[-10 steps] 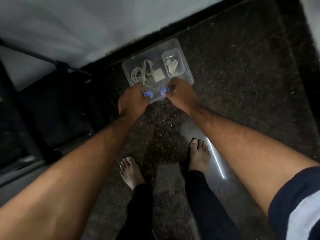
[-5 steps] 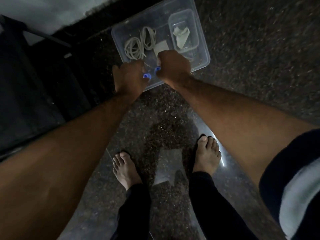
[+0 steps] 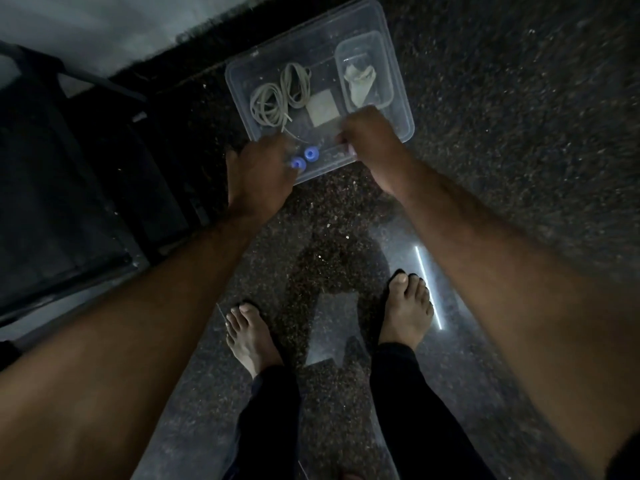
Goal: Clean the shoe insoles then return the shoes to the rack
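Both hands work at the near rim of one clear plastic box [image 3: 398, 98] on the floor [image 3: 502, 116]. The right hand [image 3: 372, 142] pinches that rim; the left hand [image 3: 258, 174] is blurred, its grip unreadable, beside two blue rings [image 3: 304, 158]. Inside lie coiled laces [image 3: 277, 98] and a smaller tub [image 3: 363, 69]. A dark rack [image 3: 69, 168] stands left, cut off; no shoes are visible.

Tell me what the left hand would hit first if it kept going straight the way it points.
Probably the two small blue rings just past the left hand, at the near edge of the clear plastic box; beyond them, the coiled pale laces. Depth is unclear.
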{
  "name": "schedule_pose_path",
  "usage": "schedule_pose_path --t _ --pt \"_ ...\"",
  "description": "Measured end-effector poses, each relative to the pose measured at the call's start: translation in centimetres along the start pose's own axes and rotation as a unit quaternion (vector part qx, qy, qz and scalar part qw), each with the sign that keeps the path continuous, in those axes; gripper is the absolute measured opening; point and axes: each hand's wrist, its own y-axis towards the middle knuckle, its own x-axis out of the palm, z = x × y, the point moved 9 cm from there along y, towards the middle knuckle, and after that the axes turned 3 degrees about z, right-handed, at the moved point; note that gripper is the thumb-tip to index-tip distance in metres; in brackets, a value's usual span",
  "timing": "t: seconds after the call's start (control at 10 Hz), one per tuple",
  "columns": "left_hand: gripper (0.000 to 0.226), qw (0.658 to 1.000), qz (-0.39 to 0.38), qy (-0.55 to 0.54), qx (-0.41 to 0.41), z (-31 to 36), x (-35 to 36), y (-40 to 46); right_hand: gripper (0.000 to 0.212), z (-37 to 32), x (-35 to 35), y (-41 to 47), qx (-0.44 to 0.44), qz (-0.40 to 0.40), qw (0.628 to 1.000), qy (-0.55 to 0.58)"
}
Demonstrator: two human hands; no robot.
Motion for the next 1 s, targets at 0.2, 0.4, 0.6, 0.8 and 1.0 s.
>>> schedule_pose_path --t 0.2,0.4,0.6,0.8,1.0 --pt "0.03 1.0 -0.002 0.01 0.013 0.4 0.1 -0.9 0.012 1.7 -0.6 -1.5 0.04 0.096 0.985 0.139" --pt "0.041 0.999 -0.02 0.035 0.024 0.8 1.6 0.3 0.011 -0.9 0.3 0.1 -0.024 0.124 0.99 0.064" --pt "0.041 0.998 -0.03 0.034 0.039 1.3 2.5 0.6 0.014 -0.1 2.3 0.1 0.007 0.128 0.991 -0.047" --pt "0.041 0.998 -0.038 0.032 0.044 1.3 3.1 0.5 0.02 0.7 2.7 0.5 0.024 0.146 0.982 -0.118" --pt "0.043 0.997 -0.051 0.024 0.055 1.8 3.1 0.4 0.021 1.2 2.4 -0.4 0.033 0.14 0.984 -0.103"
